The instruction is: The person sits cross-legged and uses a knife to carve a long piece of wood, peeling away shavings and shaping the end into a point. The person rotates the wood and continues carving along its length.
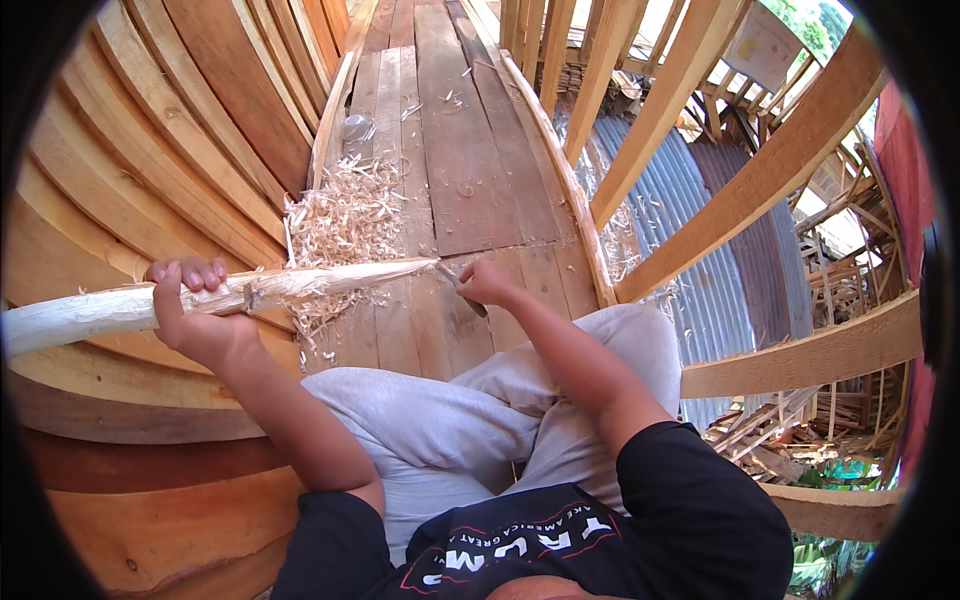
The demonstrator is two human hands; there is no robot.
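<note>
A long pale wooden pole [330, 280], its bark shaved away, runs from the left edge to a tapered tip over the plank floor. My left hand [190, 305] is wrapped around the thick part of this pole. Just right of the tip, my right hand [485, 283] is closed on a small knife [476, 308], which shows partly above and below the fingers. Its upper end is at the pole's tip; whether it touches I cannot tell. Curly wood shavings [350, 215] lie heaped beyond and under the pole.
My crossed legs in grey trousers [430, 420] take up the near floor. Upright timber boards [160, 130] stand close on the left. Slanting wooden posts [650, 110] line the right, with corrugated metal sheets [690, 230] beyond. A small clear cup-like object [357, 128] lies by the shavings.
</note>
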